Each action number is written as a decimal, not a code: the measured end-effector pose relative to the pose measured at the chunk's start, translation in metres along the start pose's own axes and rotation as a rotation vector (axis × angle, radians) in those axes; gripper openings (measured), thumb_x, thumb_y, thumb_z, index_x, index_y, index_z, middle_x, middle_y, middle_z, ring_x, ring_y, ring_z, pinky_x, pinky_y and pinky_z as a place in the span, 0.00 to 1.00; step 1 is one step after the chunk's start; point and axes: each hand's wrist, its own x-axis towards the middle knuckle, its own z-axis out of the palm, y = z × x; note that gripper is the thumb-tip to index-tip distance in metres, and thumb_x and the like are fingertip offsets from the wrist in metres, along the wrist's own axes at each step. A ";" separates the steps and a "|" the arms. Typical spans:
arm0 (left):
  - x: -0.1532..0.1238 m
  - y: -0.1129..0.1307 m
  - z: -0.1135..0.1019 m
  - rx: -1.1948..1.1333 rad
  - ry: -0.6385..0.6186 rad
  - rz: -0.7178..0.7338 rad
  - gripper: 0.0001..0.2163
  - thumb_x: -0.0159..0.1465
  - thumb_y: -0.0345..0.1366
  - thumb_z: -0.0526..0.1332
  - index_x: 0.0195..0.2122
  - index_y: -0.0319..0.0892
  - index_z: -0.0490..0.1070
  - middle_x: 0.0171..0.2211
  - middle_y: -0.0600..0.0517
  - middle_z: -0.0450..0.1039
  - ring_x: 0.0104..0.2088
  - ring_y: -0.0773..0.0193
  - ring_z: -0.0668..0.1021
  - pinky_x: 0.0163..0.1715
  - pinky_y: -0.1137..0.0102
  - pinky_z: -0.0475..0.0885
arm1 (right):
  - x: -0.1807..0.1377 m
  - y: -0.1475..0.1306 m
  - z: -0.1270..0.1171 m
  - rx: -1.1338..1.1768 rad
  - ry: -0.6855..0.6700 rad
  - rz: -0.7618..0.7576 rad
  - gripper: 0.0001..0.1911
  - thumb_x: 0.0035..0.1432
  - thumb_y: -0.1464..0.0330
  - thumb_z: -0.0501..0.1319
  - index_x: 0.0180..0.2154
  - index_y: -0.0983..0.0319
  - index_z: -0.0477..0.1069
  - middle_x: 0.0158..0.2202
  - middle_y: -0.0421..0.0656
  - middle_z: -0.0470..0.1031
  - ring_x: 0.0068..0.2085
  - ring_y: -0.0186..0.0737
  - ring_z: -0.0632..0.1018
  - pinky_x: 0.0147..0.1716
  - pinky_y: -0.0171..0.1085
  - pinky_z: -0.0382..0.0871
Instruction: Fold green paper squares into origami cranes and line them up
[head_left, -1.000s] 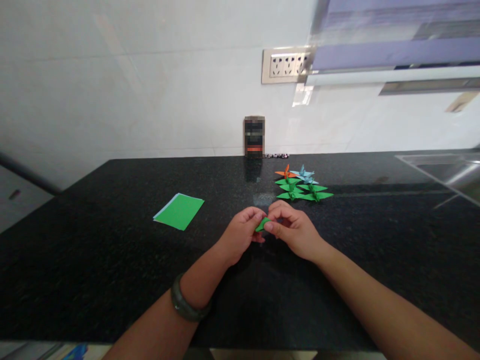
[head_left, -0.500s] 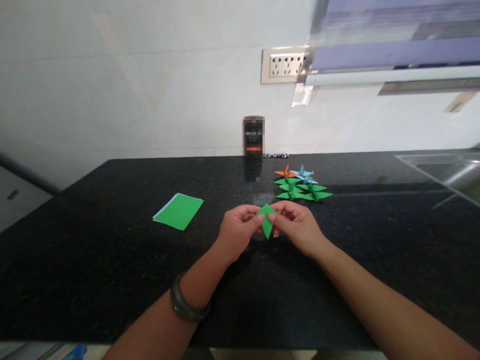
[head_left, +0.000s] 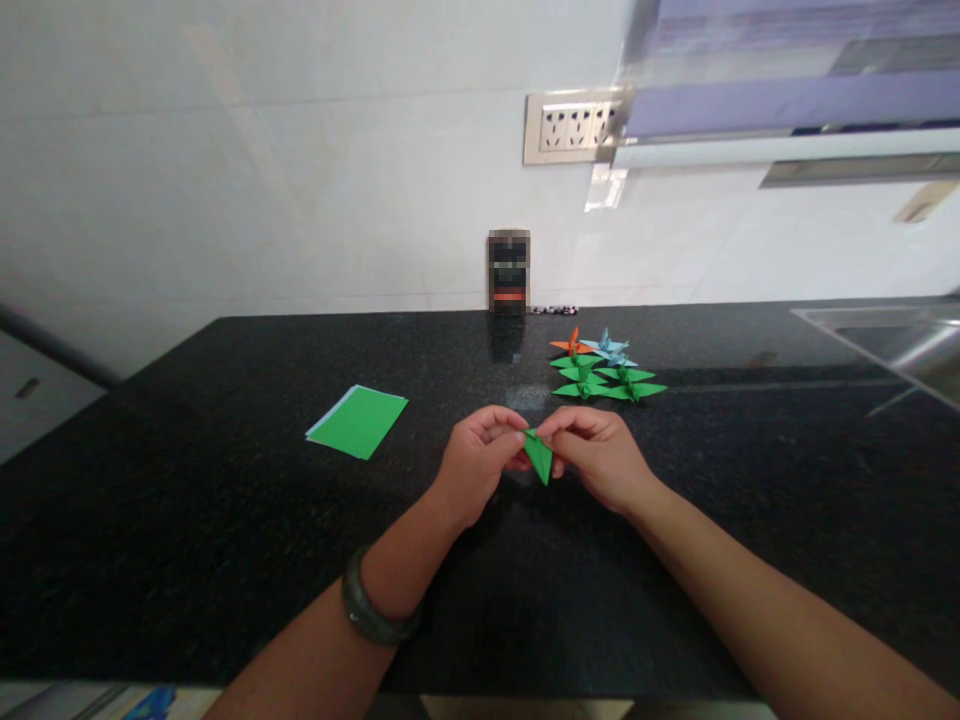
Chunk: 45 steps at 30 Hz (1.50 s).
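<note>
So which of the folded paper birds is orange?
The orange bird sits at the back left of the group, left of the light blue birds and behind the green birds; it alone is orange.

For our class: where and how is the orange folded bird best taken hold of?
Probably pinch the orange bird by its raised point, from above: that tip stands over the spread wings, while green birds crowd the near side and blue ones the right.

There are two hands (head_left: 478,465), one folded paper (head_left: 540,460), one paper stack (head_left: 361,422) and eight paper cranes (head_left: 584,388)
</note>
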 end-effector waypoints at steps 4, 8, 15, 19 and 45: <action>0.001 0.001 0.000 0.034 -0.042 -0.109 0.11 0.53 0.42 0.61 0.26 0.37 0.70 0.19 0.53 0.71 0.20 0.70 0.73 0.23 0.74 0.69 | 0.000 -0.001 -0.001 -0.152 -0.007 -0.162 0.04 0.47 0.70 0.60 0.25 0.62 0.73 0.22 0.37 0.68 0.19 0.28 0.69 0.19 0.31 0.64; 0.000 0.000 -0.002 0.158 -0.017 -0.044 0.13 0.52 0.43 0.63 0.24 0.37 0.70 0.19 0.54 0.70 0.20 0.71 0.71 0.23 0.75 0.68 | -0.001 0.000 0.000 -0.206 -0.033 -0.255 0.05 0.49 0.70 0.58 0.26 0.60 0.73 0.25 0.39 0.69 0.22 0.30 0.71 0.22 0.32 0.66; 0.004 -0.005 -0.005 0.287 0.026 0.102 0.09 0.54 0.39 0.62 0.25 0.37 0.71 0.19 0.54 0.70 0.21 0.70 0.72 0.25 0.74 0.68 | 0.002 -0.001 0.001 -0.177 -0.036 0.021 0.11 0.48 0.62 0.61 0.28 0.64 0.69 0.19 0.37 0.68 0.19 0.29 0.68 0.18 0.31 0.64; 0.006 -0.007 -0.007 0.336 0.052 0.148 0.09 0.54 0.39 0.62 0.26 0.37 0.71 0.21 0.54 0.71 0.22 0.69 0.72 0.25 0.73 0.68 | 0.002 -0.001 0.000 -0.269 -0.025 -0.012 0.12 0.49 0.61 0.60 0.27 0.64 0.70 0.18 0.37 0.67 0.19 0.29 0.68 0.19 0.31 0.62; 0.005 -0.005 -0.006 0.211 -0.029 0.049 0.08 0.48 0.35 0.66 0.27 0.36 0.74 0.23 0.52 0.74 0.24 0.68 0.73 0.27 0.73 0.67 | 0.002 -0.001 -0.001 -0.246 0.044 -0.086 0.12 0.46 0.60 0.64 0.27 0.64 0.72 0.20 0.38 0.69 0.20 0.30 0.69 0.19 0.31 0.64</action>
